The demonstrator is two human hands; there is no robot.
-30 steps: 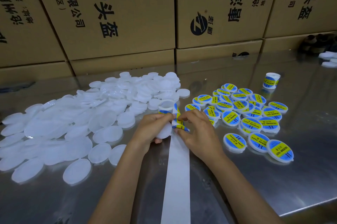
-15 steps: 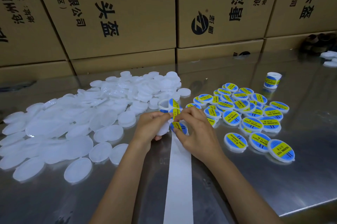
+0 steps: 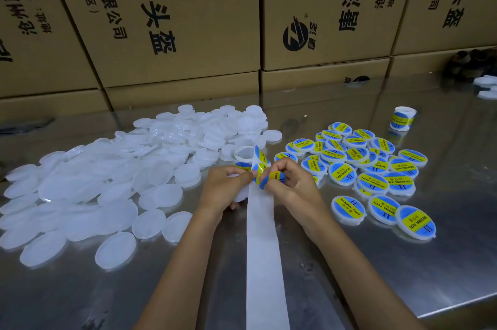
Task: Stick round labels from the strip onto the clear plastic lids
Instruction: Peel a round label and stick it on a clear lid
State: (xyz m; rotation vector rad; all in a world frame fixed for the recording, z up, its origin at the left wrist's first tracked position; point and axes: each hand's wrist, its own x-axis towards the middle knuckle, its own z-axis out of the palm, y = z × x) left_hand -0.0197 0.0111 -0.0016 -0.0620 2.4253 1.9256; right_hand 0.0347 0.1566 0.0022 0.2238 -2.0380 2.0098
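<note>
A white backing strip [image 3: 262, 249] runs from a label roll [image 3: 246, 156] toward me down the middle of the steel table. My left hand [image 3: 224, 190] pinches the strip's edge and holds a clear lid [image 3: 240, 195] underneath. My right hand [image 3: 291, 187] pinches a round blue-and-yellow label [image 3: 271, 178], partly peeled from the strip. A big heap of clear plastic lids [image 3: 107, 182] lies to the left. Several labelled lids [image 3: 373, 173] lie in a cluster to the right.
Stacked cardboard boxes [image 3: 166, 20] wall off the back of the steel table [image 3: 403, 262]. A second label roll [image 3: 402, 118] stands at the back right. A few white lids [image 3: 486, 87] and a dark object lie at the far right edge.
The right hand has lifted the label further off the strip, curling it up between the fingers. Both hands stay at the same spot.
</note>
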